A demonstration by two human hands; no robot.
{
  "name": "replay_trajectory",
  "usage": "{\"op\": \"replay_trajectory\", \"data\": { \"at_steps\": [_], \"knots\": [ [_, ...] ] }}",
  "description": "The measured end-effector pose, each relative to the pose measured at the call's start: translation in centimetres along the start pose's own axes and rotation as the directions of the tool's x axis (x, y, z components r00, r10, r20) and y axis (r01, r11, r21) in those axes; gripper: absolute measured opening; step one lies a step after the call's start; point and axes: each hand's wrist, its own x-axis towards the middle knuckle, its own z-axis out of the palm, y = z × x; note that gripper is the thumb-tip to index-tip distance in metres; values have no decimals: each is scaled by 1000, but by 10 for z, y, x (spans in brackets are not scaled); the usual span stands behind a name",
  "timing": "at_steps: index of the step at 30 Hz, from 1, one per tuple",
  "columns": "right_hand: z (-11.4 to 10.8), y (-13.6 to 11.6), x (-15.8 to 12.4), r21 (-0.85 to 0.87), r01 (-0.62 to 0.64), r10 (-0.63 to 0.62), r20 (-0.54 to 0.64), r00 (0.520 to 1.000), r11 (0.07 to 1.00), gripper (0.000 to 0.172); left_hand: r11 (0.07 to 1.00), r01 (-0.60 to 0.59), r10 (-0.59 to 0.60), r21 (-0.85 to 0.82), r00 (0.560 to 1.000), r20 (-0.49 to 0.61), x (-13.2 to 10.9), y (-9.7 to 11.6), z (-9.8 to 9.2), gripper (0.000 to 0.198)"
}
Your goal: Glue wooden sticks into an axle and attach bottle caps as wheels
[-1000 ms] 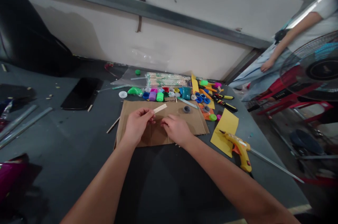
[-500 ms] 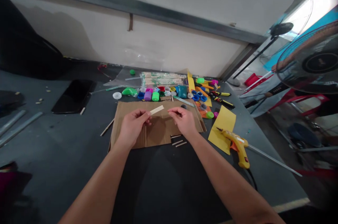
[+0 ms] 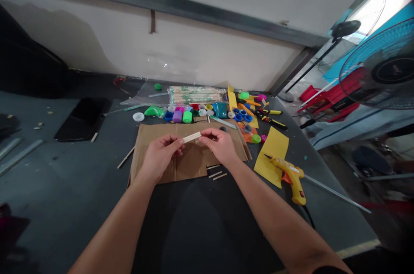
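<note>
Left hand [image 3: 159,155] and right hand [image 3: 224,147], nearly closed, pinch pale sticks [image 3: 192,137] above cardboard [image 3: 190,164]; dark counter [image 3: 80,179] spreads near left, white wall [image 3: 126,50] at its far edge.

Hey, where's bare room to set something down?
Bare table shows before the phone, left of the left forearm, and between the forearms on the cardboard's near side. Crowded: beyond the cardboard, with colored pieces and bagged sticks; rightward, the glue gun and yellow paper.
</note>
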Motion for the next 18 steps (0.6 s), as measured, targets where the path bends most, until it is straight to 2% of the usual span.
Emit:
{"op": "replay_trajectory", "data": {
  "at_steps": [2,4,8,11,14,18],
  "knots": [
    [-1,0,0,-33,38,-39,-40,998,999,9,1000,3,-3,4,1000,4,0,0,0,27],
    [-5,0,0,-16,51,-52,-88,995,999,10,1000,10,-10,7,1000,4,-1,1,0,28],
    [-12,-1,-1,137,25,1,-187,982,990,19,1000,12,-13,13,1000,6,0,0,-1,30],
    [-12,-5,-4,202,-2,37,-170,985,979,30,1000,-2,1,10,1000,19,1,-1,-1,31],
    [-8,-8,-7,157,13,13,-168,986,988,32,1000,-22,21,20,999,27,2,-3,-1,28],
    [-3,-11,-10,6,70,-68,-178,982,997,13,997,-51,48,55,998,46,3,-5,-2,24]
  ]
}}
